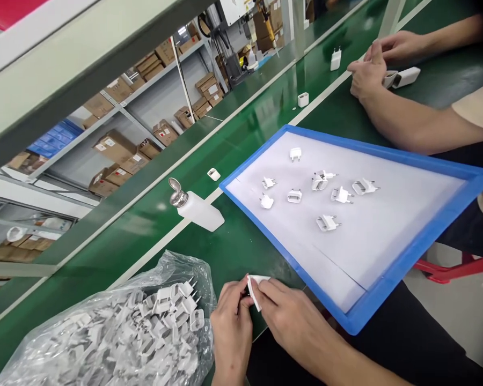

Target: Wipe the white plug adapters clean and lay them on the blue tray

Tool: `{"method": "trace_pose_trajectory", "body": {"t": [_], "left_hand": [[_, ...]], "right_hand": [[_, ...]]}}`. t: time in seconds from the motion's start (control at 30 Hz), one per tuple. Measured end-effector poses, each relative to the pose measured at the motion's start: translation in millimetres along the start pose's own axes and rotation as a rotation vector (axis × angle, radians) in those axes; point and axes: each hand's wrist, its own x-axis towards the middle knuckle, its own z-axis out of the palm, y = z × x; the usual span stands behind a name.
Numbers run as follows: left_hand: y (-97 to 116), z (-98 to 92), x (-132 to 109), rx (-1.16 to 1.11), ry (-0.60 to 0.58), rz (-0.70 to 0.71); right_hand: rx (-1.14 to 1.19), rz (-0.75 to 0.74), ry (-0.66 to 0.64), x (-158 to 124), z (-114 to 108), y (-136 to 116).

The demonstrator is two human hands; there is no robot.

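My left hand (234, 319) and my right hand (292, 316) meet at the near edge of the green bench. Between the right fingers is a thin white piece (261, 279), perhaps a folded cloth, its kind not plain. The left thumb and fingertips are pinched against its edge, and what they grip is hidden. Left of my hands lies a clear plastic bag (165, 262) full of white plug adapters (161, 308). Beyond it a white pump bottle (199, 210) stands with its metal lid raised.
A blue-rimmed white tray (261, 249) at the right holds several plug adapters (328, 222). Another person's hands (370, 72) work at the far right by white charger parts (405, 78). A small white part (213, 174) lies beyond the bottle. A frame beam (84, 59) crosses the upper left.
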Motion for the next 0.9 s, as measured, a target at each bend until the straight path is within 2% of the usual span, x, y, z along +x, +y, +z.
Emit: {"method": "trace_pose_trajectory", "body": {"t": [0.17,0.37,0.47,0.63,0.9], "left_hand": [[-2,1.4,2,0.022,0.022,-0.003],[-10,-5.7,2,0.014,-0.069,0.035],[-14,-9.5,3,0.005,-0.101,0.036],[-15,-10.9,7,-0.039,-0.096,0.118],[-11,-8.0,4,-0.001,-0.051,0.192]], "right_hand": [[-0.009,-0.065,-0.053,-5,-9,4],[-0.053,-0.161,-0.083,-17,-5,-3],[-0.063,-0.116,-0.035,-8,-1,-10],[-0.077,-0.012,0.025,-2,6,-19],[-0.051,0.145,0.11,-8,16,-7]]}}
